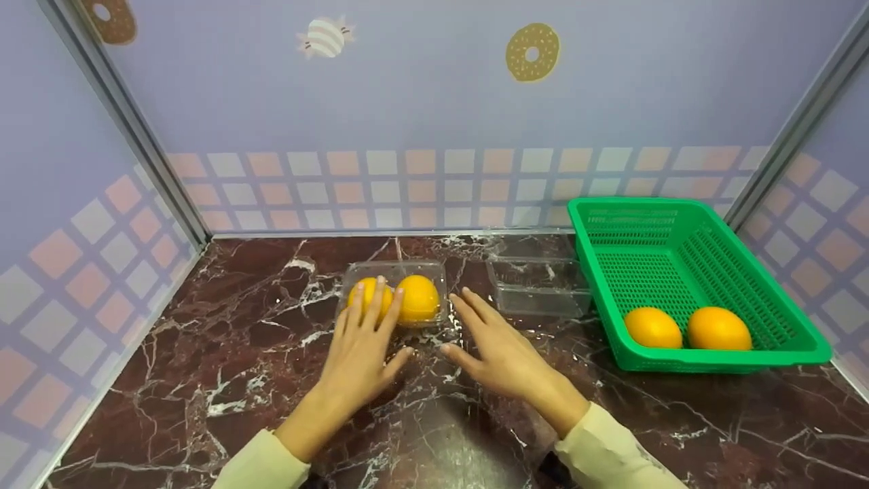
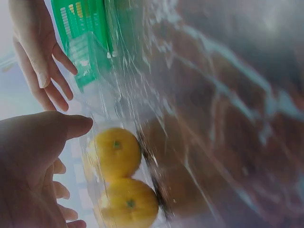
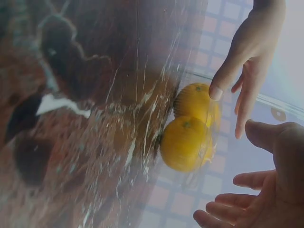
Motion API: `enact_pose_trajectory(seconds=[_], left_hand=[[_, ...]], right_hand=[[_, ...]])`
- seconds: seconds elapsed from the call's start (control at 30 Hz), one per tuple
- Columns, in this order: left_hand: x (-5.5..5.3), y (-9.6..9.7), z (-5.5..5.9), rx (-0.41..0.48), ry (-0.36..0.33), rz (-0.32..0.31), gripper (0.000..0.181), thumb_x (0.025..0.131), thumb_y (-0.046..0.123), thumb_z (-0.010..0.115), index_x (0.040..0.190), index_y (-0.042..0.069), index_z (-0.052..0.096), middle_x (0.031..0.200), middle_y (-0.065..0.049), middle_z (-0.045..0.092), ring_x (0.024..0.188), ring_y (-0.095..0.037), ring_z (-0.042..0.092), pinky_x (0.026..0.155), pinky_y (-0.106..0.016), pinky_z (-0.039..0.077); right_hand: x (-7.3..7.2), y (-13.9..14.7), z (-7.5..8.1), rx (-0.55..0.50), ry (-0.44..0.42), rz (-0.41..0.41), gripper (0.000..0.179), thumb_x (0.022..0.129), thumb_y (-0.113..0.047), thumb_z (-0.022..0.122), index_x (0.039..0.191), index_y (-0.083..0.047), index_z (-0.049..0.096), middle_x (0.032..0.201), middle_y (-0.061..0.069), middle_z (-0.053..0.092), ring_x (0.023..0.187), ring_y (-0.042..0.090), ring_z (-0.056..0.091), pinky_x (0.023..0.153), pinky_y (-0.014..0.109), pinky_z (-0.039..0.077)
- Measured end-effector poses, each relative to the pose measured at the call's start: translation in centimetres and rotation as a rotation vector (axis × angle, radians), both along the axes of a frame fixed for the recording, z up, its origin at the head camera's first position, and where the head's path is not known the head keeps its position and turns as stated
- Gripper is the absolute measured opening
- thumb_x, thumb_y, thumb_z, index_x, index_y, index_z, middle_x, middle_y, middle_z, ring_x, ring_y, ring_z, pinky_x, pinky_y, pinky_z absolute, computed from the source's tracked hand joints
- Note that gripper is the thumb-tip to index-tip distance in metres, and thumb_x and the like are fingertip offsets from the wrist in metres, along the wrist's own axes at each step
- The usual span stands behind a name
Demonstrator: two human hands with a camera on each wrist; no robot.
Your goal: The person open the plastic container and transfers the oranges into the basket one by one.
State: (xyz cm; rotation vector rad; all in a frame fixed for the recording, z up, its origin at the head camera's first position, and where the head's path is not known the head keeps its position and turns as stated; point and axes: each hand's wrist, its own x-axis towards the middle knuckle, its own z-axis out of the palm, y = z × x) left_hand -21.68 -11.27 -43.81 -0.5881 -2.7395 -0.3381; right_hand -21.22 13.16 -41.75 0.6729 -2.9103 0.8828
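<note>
A clear plastic box [image 1: 440, 272] stands near the middle of the table with yellow-orange oranges inside, among them a left orange [image 1: 367, 293] and a right orange [image 1: 418, 299]. My left hand [image 1: 358, 346] is over the near left side of this box, fingers extended and spread; whether they touch the box or an orange I cannot tell. To the right of the box, my right hand [image 1: 499, 350] hovers with its fingers loosely straight, holding nothing. Both hands also appear in the right wrist view, the left [image 3: 256, 52] above the oranges [image 3: 185, 142], the right [image 3: 270, 180] beside them.
A second clear plastic box [image 1: 540, 285] sits at the back, right of the first. Against its right side stands a green perforated basket [image 1: 679, 272] holding two oranges [image 1: 718, 329] at its near end. Patterned panels [image 1: 434, 102] wall in the marbled table [image 1: 224, 380] at the back and sides.
</note>
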Motion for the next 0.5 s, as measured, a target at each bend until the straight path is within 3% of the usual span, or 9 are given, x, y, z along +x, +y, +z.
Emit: enact_pose_trajectory(seconds=[0.23,0.5], left_hand=[[-0.1,-1.5,-0.4,0.071,-0.033,0.051,0.085,0.096,0.038,0.077,0.166,0.015,0.036,0.173,-0.028,0.018,0.154,-0.064,0.011,0.121,-0.075,0.025],[-0.1,-2.0,-0.6,0.107,-0.149,0.111,0.082,0.100,0.040,0.072,0.167,0.014,0.033,0.175,-0.028,0.010,0.152,-0.068,0.012,0.121,-0.077,0.022]], right_hand=[[-0.8,-0.8,-0.6,-0.017,-0.021,0.028,0.081,0.104,-0.045,0.065,0.169,-0.015,0.028,0.178,0.013,0.008,0.163,0.034,0.015,0.127,0.059,0.025],[-1.3,-1.4,-1.0,-0.019,-0.047,0.066,0.080,0.105,-0.041,0.065,0.169,-0.014,0.026,0.177,0.018,0.007,0.161,0.040,0.020,0.126,0.062,0.028]])
